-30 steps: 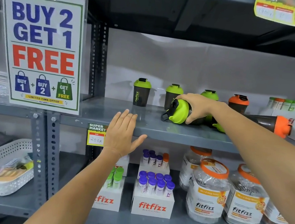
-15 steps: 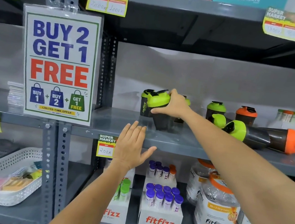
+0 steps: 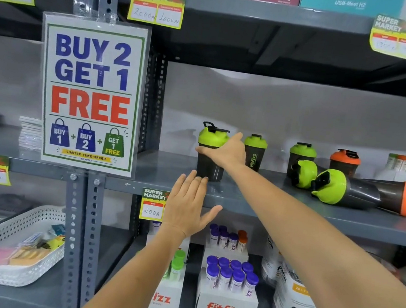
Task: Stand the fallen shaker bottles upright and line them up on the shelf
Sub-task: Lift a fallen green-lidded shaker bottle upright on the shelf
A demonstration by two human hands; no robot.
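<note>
My right hand [image 3: 227,151] grips a dark shaker bottle with a green lid [image 3: 211,152], upright on the grey shelf [image 3: 279,208] at the left end of the row. Behind it stand three more upright: a green-lidded one [image 3: 254,152], another green-lidded one [image 3: 301,155] and an orange-lidded one [image 3: 344,162]. Lying on their sides are two green-lidded bottles [image 3: 304,174] [image 3: 339,188] and an orange-lidded one [image 3: 405,198]. My left hand [image 3: 188,205] hovers open, palm forward, in front of the shelf edge, below the held bottle.
A "Buy 2 Get 1 Free" sign [image 3: 89,95] hangs on the upright post at left. Price tags [image 3: 153,205] sit on the shelf edges. Below are fitfizz boxes of tubes [image 3: 228,291], jars [image 3: 301,304] and a white basket [image 3: 9,245].
My right hand lifted a fallen green-lidded bottle, carried it left and stood it upright at the left end of the row. The camera view rose and shifted.
</note>
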